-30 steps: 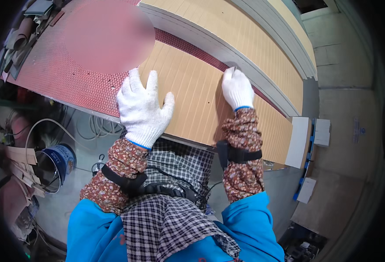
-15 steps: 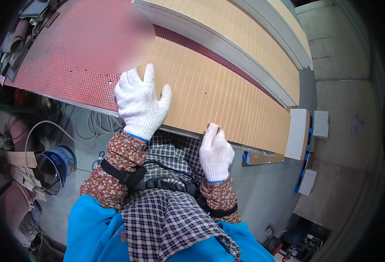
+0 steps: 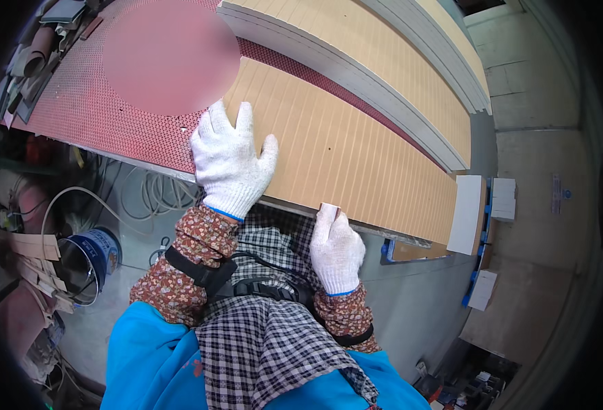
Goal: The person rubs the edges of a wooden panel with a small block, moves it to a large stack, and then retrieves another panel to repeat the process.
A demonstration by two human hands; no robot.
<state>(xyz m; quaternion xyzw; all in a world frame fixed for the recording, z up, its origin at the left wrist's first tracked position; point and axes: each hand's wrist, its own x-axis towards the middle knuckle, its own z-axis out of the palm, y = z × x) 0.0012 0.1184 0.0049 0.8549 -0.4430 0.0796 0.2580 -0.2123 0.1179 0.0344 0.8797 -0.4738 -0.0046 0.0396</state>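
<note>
Red perforated table top [image 3: 83, 109] stretches away to the left of both hands, and stacked pale boards [image 3: 383, 61] lie beyond them. Left hand [image 3: 230, 160], in a white glove, lies flat with the fingers spread on the grooved wooden panel [image 3: 342, 150]. Right hand [image 3: 336, 249] is closed around a small block [image 3: 330, 208] and touches the near edge of the panel, just beside the body. To do this well, I think the flat hand should press firmly, so the panel cannot slide, while the block stays square to the edge.
</note>
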